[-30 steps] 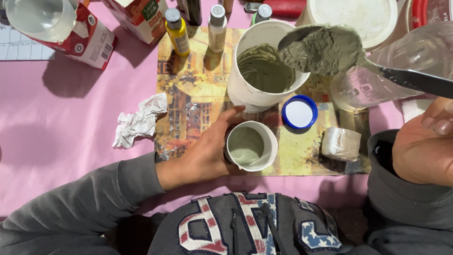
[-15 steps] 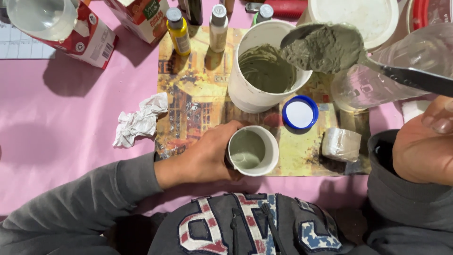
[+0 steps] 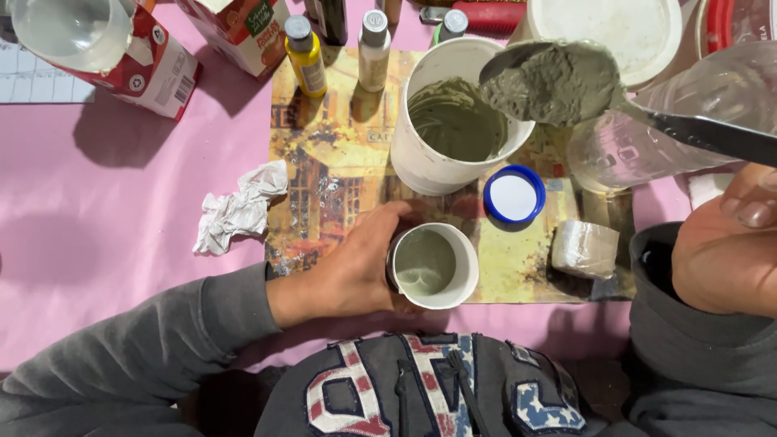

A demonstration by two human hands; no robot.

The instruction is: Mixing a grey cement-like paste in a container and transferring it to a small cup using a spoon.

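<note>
My left hand [image 3: 356,271] grips the side of a small white cup [image 3: 435,266] whose inside is coated with grey-green paste. It stands near the front edge of a printed placemat [image 3: 340,170]. My right hand [image 3: 728,251] holds a metal spoon [image 3: 558,81] heaped with thick grey-green paste, raised over the rim of a large white tub [image 3: 453,121] that holds more of the same paste. The spoon's handle runs right to my fingers.
A blue-rimmed lid [image 3: 514,194] and a small foil-wrapped lump [image 3: 584,247] lie right of the cup. Crumpled paper [image 3: 239,209] sits on the pink cloth. Small bottles [image 3: 306,55], cartons [image 3: 154,65], a clear plastic bottle [image 3: 647,137] and a white lid [image 3: 615,28] crowd the back.
My left hand has closed more firmly round the small cup. The loaded spoon stays raised over the tub, almost unmoved.
</note>
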